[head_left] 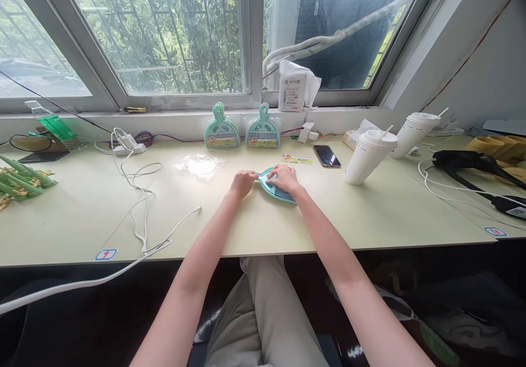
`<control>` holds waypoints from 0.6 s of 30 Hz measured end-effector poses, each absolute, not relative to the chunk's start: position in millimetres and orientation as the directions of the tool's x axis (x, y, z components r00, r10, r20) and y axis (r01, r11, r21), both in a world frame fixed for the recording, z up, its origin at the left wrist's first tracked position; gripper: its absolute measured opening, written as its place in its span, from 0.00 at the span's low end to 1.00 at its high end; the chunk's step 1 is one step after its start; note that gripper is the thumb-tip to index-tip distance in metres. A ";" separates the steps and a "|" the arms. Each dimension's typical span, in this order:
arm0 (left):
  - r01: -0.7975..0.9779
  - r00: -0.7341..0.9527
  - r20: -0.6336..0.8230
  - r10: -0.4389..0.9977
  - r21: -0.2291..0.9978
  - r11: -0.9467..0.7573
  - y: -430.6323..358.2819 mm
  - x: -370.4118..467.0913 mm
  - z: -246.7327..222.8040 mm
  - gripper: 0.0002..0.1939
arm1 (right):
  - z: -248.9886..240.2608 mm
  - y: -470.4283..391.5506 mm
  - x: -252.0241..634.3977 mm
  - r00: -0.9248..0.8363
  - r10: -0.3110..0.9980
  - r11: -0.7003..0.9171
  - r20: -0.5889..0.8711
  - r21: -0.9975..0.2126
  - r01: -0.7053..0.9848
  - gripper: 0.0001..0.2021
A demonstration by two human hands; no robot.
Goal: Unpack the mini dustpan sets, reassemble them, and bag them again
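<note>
A turquoise dustpan [266, 187] lies on the table in front of me, with a small brush [283, 194] of dark bristles nested in it. My left hand [243, 183] is closed around the handle end at the left. Over the top of the set, my right hand [285, 178] has bent fingers gripping the brush near its handle; part of the brush is hidden beneath that hand. Crumpled clear plastic wrap [201, 165] lies to the left. A printed label card [296, 160] rests just behind my right hand.
Two wrapped dustpan sets [222, 128] [263, 128] lean against the sill. A phone [326, 156] and two white lidded cups [370, 156] [414, 132] are to the right, near a black strap [460, 161]. White cables [143, 208] trail across the left side, by a green bottle [57, 126].
</note>
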State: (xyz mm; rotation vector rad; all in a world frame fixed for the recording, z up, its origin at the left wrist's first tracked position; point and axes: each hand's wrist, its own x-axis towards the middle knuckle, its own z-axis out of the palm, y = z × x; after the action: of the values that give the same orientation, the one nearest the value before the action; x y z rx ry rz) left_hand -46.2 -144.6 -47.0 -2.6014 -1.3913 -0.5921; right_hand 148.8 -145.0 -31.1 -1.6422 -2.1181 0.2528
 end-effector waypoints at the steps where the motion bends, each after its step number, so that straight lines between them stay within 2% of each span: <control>1: 0.832 0.486 0.396 0.779 0.063 -0.552 -145.2 -45.8 -47.8 0.22 | -31.6 -145.3 148.6 -0.194 0.954 0.275 0.230 -0.404 0.872 0.06; 4: 0.845 0.440 0.421 0.793 0.105 -0.525 -147.6 -45.5 -48.2 0.21 | -34.1 -147.2 145.2 -0.197 0.943 0.290 0.270 -0.367 0.884 0.08; 6: 0.836 0.356 0.502 0.788 0.206 -0.509 -149.1 -45.3 -45.1 0.21 | -34.8 -148.7 141.0 -0.196 0.926 0.305 0.322 -0.336 0.891 0.07; 8: 0.773 0.189 0.604 0.775 0.396 -0.496 -150.6 -43.0 -39.6 0.22 | -33.3 -149.9 136.3 -0.151 0.914 0.299 0.375 -0.373 0.878 0.06; 10: 0.574 0.039 0.571 0.820 0.658 -0.486 -152.8 -36.8 -33.9 0.27 | -30.4 -150.2 132.2 -0.038 0.899 0.270 0.436 -0.485 0.832 0.06; 11: 0.426 0.045 0.481 0.876 0.784 -0.452 -154.5 -32.0 -31.9 0.28 | -29.0 -149.9 130.5 0.039 0.884 0.255 0.465 -0.551 0.794 0.07; 13: 0.140 0.242 0.261 0.934 0.944 -0.300 -159.0 -20.6 -30.5 0.28 | -27.2 -148.2 128.5 0.175 0.851 0.244 0.495 -0.668 0.703 0.08; 15: -0.025 0.452 0.150 0.880 0.988 -0.155 -163.3 -10.6 -32.2 0.29 | -27.4 -144.7 129.2 0.192 0.859 0.274 0.474 -0.744 0.609 0.10; 16: -0.076 0.486 0.141 0.862 0.990 -0.118 -164.4 -7.8 -33.6 0.30 | -28.1 -142.1 131.3 0.154 0.880 0.296 0.450 -0.771 0.563 0.11; 18: -0.152 0.421 0.137 0.896 0.985 -0.079 -162.9 -9.1 -36.5 0.32 | -31.1 -135.4 139.9 0.086 0.907 0.318 0.412 -0.804 0.503 0.13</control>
State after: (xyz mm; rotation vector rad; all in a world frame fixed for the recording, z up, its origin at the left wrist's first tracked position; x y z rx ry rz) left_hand -9.1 -162.9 -36.5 -3.2775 -1.7458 -2.4185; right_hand 139.9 -135.4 -31.1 -1.3262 -1.5629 0.4965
